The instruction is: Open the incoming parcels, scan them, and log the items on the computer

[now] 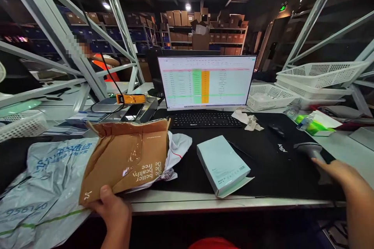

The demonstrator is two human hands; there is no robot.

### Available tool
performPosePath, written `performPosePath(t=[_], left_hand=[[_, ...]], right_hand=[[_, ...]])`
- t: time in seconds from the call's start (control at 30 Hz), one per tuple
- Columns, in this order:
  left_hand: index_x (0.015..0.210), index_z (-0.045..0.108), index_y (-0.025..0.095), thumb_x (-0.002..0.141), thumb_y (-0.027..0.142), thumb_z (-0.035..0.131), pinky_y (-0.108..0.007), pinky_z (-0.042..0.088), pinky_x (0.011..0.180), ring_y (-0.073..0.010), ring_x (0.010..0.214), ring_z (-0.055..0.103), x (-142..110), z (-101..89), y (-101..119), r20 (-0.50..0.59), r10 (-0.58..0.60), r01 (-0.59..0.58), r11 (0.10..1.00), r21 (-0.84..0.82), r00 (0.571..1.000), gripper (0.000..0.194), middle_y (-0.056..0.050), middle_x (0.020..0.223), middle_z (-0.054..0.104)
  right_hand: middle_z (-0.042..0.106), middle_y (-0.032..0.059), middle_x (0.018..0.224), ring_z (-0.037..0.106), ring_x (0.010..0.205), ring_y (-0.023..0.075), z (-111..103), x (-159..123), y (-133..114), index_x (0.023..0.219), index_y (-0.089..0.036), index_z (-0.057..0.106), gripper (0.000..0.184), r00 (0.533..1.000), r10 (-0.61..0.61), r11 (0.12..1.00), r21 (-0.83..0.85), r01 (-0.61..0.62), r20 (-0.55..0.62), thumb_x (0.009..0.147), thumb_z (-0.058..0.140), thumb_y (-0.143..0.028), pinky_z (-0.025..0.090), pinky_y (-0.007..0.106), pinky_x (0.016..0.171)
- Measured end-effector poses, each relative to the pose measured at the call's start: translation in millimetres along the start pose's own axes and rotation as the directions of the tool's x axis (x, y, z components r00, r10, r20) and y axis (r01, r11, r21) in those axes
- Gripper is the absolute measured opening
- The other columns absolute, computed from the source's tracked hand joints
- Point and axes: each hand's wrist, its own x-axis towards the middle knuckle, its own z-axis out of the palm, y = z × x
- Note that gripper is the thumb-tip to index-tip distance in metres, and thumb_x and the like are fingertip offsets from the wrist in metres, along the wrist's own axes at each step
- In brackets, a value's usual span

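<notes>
My left hand is closed on the lower edge of an opened brown cardboard box, thumb on top and fingers underneath. The box looks flattened, with white print upside down to me. Under and beside it spreads a crumpled white plastic mailing bag. At the right, my right hand is on the handle of a grey handheld barcode scanner, its fingers partly hidden. Between my hands lies a pale blue box, its near end flap open.
A monitor showing a spreadsheet stands behind a black keyboard. Crumpled tissue and a mouse lie on the black mat. White baskets are stacked at right. Another person is beyond the metal frame, at left.
</notes>
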Motion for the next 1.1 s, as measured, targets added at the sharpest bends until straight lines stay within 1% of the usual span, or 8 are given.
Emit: performPosePath(t=[0.1,0.23,0.33,0.53,0.73,0.87,0.97,1.1], left_hand=[[0.144,0.028,0.017,0.078,0.044,0.050,-0.042,0.029,0.126,-0.0244,0.146,0.038,-8,-0.3,-9,0.002,0.018,-0.018,0.999,0.028,1.000,0.075,-0.011,0.154,0.042],[0.141,0.033,0.015,0.076,0.046,0.052,-0.046,0.023,0.127,-0.0297,0.149,0.032,-13,-2.2,-11,-0.007,0.012,-0.011,0.996,0.088,1.000,0.074,-0.013,0.154,0.042],[0.139,0.037,0.017,0.078,0.048,0.052,-0.047,0.022,0.127,-0.0303,0.147,0.034,-13,-3.2,-10,0.010,0.043,-0.044,0.994,0.098,0.999,0.070,-0.012,0.151,0.045],[0.147,0.024,0.012,0.073,0.048,0.053,-0.048,0.018,0.128,-0.0325,0.150,0.029,-8,-4.3,-23,-0.008,0.096,-0.096,0.994,0.052,0.995,0.088,-0.016,0.158,0.034],[0.148,0.026,0.011,0.076,0.050,0.050,-0.047,0.024,0.126,-0.0294,0.146,0.036,-9,-7.9,-30,0.026,0.106,-0.108,0.990,0.085,0.994,0.085,-0.015,0.157,0.037],[0.147,0.027,0.015,0.079,0.057,0.047,-0.050,0.028,0.123,-0.0306,0.141,0.041,-9,-12.4,-33,0.049,0.103,-0.108,0.987,0.119,0.993,0.082,-0.014,0.151,0.042],[0.145,0.033,0.014,0.080,0.058,0.051,-0.052,0.024,0.124,-0.0326,0.142,0.039,-10,-15.5,-34,0.041,0.105,-0.109,0.986,0.125,0.994,0.080,-0.016,0.149,0.043],[0.140,0.039,0.015,0.081,0.057,0.054,-0.052,0.029,0.122,-0.0329,0.140,0.042,-11,-16.7,-32,0.026,0.119,-0.121,0.986,0.117,0.993,0.073,-0.016,0.146,0.046]], right_hand=[[0.057,0.0112,0.059,0.054,0.051,0.0250,4,1,-1,0.053,-0.025,0.053,0.030,0.910,0.294,0.956,-0.078,-0.284,0.293,0.059,0.080,-0.038,0.040,0.045,0.054],[0.059,0.0085,0.056,0.053,0.047,0.0187,23,-12,-41,0.057,-0.020,0.057,0.015,0.863,0.285,0.945,0.028,-0.325,0.417,0.061,0.072,-0.023,0.040,0.034,0.049],[0.061,0.0089,0.059,0.051,0.047,0.0156,30,-48,-84,0.068,-0.018,0.063,0.017,0.804,0.171,0.969,0.050,-0.242,0.570,0.067,0.072,-0.033,0.038,0.031,0.048],[0.062,-0.0006,0.066,0.055,0.048,0.0141,27,-154,-153,0.110,-0.021,0.059,0.043,0.487,0.125,0.973,-0.203,0.110,0.864,0.068,0.061,-0.032,0.040,0.024,0.044],[0.059,-0.0025,0.068,0.055,0.050,0.0115,20,-180,-170,0.089,-0.021,0.054,0.025,0.430,0.169,0.949,-0.264,0.170,0.887,0.066,0.051,-0.030,0.040,0.022,0.045],[0.063,0.0008,0.068,0.055,0.047,0.0142,13,-168,-158,0.101,-0.023,0.058,0.040,0.521,0.134,0.974,-0.209,0.088,0.843,0.065,0.059,-0.039,0.041,0.025,0.045],[0.066,0.0056,0.068,0.058,0.049,0.0203,19,-129,-130,0.106,-0.025,0.057,0.047,0.704,0.095,0.987,-0.158,0.025,0.704,0.064,0.065,-0.044,0.043,0.032,0.045],[0.068,0.0172,0.066,0.065,0.052,0.0257,48,-56,-87,0.073,-0.022,0.058,0.014,0.927,0.051,0.985,-0.170,0.014,0.372,0.070,0.068,-0.032,0.050,0.037,0.051]])
